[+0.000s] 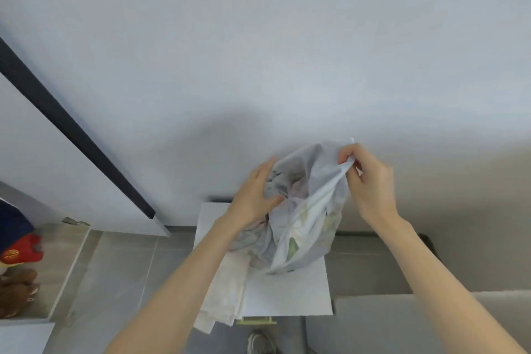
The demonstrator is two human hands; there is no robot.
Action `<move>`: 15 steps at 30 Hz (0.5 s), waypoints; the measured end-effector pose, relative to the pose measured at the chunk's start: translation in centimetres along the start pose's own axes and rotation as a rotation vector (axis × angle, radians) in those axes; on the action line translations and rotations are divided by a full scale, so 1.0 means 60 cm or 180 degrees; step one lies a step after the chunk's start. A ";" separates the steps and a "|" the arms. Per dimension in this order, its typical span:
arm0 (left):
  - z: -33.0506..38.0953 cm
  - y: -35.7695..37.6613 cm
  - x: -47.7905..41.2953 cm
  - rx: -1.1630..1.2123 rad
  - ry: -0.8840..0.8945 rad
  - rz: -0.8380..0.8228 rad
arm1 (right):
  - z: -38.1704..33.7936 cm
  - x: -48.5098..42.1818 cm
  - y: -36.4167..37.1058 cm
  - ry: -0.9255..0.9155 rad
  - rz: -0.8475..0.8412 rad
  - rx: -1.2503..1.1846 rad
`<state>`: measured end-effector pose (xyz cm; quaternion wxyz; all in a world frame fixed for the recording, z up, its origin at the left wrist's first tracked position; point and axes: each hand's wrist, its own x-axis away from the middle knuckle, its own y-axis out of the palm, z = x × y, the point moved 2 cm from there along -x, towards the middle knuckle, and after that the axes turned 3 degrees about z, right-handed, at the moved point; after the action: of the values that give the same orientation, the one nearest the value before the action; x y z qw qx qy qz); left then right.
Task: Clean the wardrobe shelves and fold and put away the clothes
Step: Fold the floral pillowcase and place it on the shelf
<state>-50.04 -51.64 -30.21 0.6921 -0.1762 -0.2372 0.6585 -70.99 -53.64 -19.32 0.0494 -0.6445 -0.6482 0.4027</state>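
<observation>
Soft pale garment (304, 218) held bunched just above the white table (287, 296).

Nearest, a shoe (260, 343) sits before the table's front edge, and a cream cloth (227, 290) droops over its near-left corner, crowding the space for folding. Over the table, the left hand (253, 195) clasps the garment's side with its thumb tucked into the folds, and the right hand (370, 181) pinches the top hem. It looks light and limp, so it is probably best taken by the hem corners. Plush toys (20, 247) lie well left of the table, with the wall (287, 37) beyond.
</observation>
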 end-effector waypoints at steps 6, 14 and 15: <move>0.131 -0.108 -0.046 -0.0267 0.0637 0.0162 | -0.157 -0.064 -0.089 -0.0391 0.0183 -0.0253; 0.251 -0.271 -0.011 0.0020 0.0626 0.1585 | -0.254 -0.109 -0.155 -0.0446 0.0574 -0.0283; 0.266 -0.301 -0.003 0.0072 0.0654 0.1780 | -0.262 -0.116 -0.158 -0.0366 0.0578 -0.0298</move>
<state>-44.02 -54.18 -7.00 0.5061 -0.2927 -0.1008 0.8050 -68.23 -51.03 -0.06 -0.0547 -0.6779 -0.6070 0.4110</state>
